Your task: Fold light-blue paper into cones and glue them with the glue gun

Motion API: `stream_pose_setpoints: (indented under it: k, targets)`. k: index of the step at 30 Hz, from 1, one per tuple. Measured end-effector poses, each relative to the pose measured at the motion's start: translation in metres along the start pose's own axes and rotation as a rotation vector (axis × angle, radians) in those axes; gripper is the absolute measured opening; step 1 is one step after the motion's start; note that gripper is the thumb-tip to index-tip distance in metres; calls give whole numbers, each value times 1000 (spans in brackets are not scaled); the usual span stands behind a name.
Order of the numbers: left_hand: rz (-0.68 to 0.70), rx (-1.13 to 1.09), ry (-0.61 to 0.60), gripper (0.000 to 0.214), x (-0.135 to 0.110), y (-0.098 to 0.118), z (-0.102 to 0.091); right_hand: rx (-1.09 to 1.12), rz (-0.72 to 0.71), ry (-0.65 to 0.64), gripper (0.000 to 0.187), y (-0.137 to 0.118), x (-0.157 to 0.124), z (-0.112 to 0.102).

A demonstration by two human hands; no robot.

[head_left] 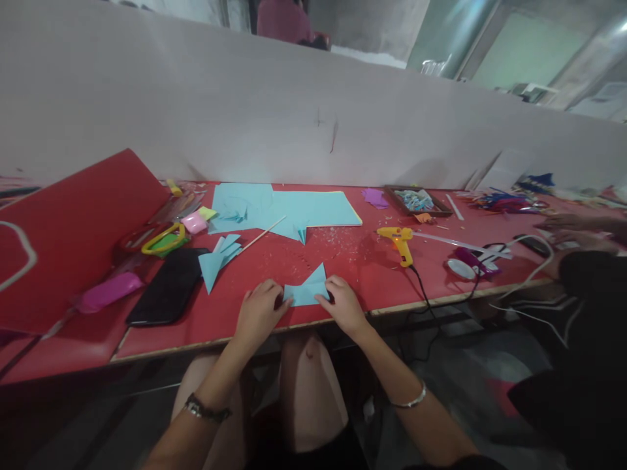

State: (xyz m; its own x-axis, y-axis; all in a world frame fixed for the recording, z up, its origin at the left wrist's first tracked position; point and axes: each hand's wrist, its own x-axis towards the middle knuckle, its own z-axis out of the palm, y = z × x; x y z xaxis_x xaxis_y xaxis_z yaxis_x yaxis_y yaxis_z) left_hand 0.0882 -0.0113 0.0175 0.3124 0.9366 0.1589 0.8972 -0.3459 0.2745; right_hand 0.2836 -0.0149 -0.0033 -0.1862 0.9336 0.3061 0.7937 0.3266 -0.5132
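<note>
A small folded piece of light blue paper [306, 292] lies at the table's front edge, one pointed corner sticking up toward the far side. My left hand [262, 307] pinches its left end between thumb and fingers. At the paper's right end, my right hand [344, 303] is closed in a similar pinch. Left of my hands rests a folded blue paper shape [218, 259] with a thin wooden stick [264, 234] beside it. Blue paper sheets [318, 207] lie farther back, with a small pleated blue piece at their front edge.
A yellow glue gun [399, 243] with a black cord lies to the right. A black phone [169, 287] and a red board [73, 241] are on the left. Behind stand a tray of scraps [416, 200] and a white partition [274, 111]. Another person's hand [568, 232] is far right.
</note>
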Motion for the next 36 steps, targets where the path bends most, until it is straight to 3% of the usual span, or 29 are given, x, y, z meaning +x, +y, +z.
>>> stream_pose_setpoints:
  k: [3,6,8,11,14,19,25,27,31,36]
  targets:
    - [37,-59,7,13,0,-9,3,-15,5,2,17,-1,-1,-1]
    - [145,-53,31,29,2,-17,2,-27,-5,7,16,0,0,0]
    - [318,19,11,39,4,-18,-2,-36,-11,7,15,0,0,1]
    - [622,134,-128,45,10,-14,-13,-56,-17,6,15,0,0,2]
    - [746,176,-237,42,14,-8,-21,-75,-10,6,17,-2,0,1]
    - [734,204,-259,43,11,-11,-20,-96,-10,-15,15,-3,1,-1]
    - [641,178,-301,47,0,-36,-24,-166,50,-37,8,-11,-1,-5]
    - [632,186,-301,48,-3,-41,-26,-226,73,26,21,-17,-5,-5]
    - [641,232,-312,48,-6,-42,-28,-324,-89,43,39,-32,-18,2]
    - [629,277,-315,48,-6,-38,-28,-345,-225,-11,32,-40,-30,10]
